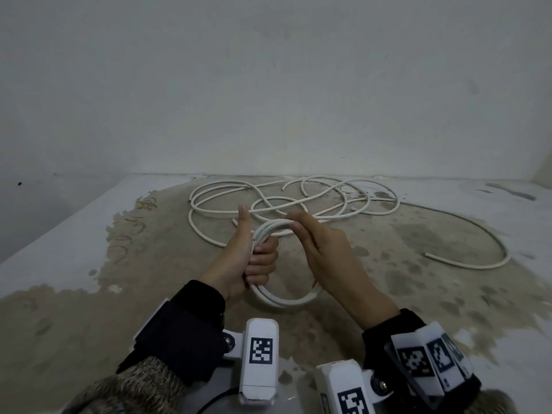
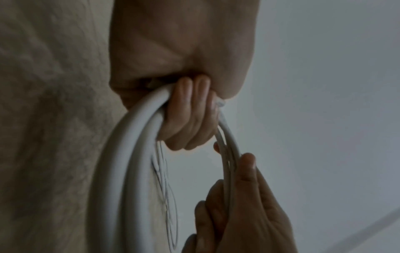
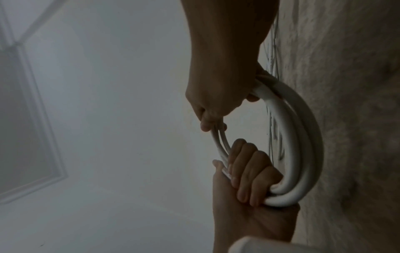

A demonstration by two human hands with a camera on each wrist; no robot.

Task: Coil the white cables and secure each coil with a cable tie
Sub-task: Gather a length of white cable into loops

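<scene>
A small coil of white cable [image 1: 283, 300] hangs upright between my hands above the floor. My left hand [image 1: 257, 259] grips the coil's left side with its fingers curled round the strands and its thumb pointing up. My right hand [image 1: 298, 232] holds the top right of the same coil. In the left wrist view my left fingers [image 2: 190, 118] wrap the coil [image 2: 121, 171], with my right hand [image 2: 244, 205] below them. The right wrist view has my right hand [image 3: 213, 119] pinching two strands, while my left hand [image 3: 249, 179] clasps the coil [image 3: 303, 145].
A loose tangle of white cables [image 1: 283, 201] lies on the bare concrete floor [image 1: 388, 279] just beyond my hands, by the grey wall [image 1: 268, 100]. One long cable [image 1: 490, 237] curves off to the right. White painted floor [image 1: 59, 234] borders the left.
</scene>
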